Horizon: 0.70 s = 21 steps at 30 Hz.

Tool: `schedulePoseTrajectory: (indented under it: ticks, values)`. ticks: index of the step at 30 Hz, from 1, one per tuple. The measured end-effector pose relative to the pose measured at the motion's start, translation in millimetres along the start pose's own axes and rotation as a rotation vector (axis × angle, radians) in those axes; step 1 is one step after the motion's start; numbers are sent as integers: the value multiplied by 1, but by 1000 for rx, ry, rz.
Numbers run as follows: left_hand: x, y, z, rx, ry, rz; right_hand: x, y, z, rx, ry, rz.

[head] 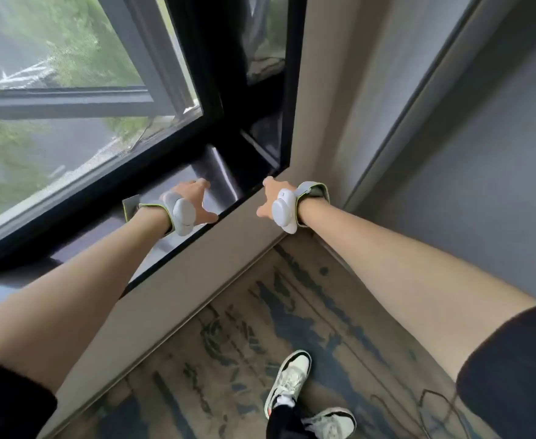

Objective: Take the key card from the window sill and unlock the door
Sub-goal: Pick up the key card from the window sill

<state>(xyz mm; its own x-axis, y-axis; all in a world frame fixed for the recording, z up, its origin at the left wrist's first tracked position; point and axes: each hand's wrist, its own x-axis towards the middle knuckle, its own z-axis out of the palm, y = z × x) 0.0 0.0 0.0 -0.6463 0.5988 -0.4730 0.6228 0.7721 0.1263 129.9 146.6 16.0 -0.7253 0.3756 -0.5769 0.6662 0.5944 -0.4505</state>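
Observation:
A small grey card [130, 206], apparently the key card, lies flat on the dark glossy window sill [225, 179], partly hidden behind my left wrist. My left hand [195, 201] hovers over the sill just right of the card, fingers spread, holding nothing. My right hand [270, 198] is held in front of the sill's right end by the beige wall corner, fingers apart and empty. Both wrists carry white sensor bands. I cannot make out any door lock.
The black window frame [228, 90] rises behind the sill. A beige wall [333, 106] and a grey framed panel [482, 160] stand to the right. Below are patterned carpet [292, 312], my shoes [292, 378] and a thin cable [431, 403].

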Motion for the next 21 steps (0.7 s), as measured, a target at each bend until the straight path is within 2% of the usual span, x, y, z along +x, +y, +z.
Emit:
schedulePoseTrajectory:
  ticks: [6, 17, 21]
  values:
    - [20, -35, 49, -9, -56, -109, 30, -4, 51, 76, -104, 30]
    - [42, -36, 97, 130, 182, -77, 55, 26, 88, 124, -144, 113]
    - [33, -31, 98, 78, 238, -71, 51, 29, 88, 135, -131, 113]
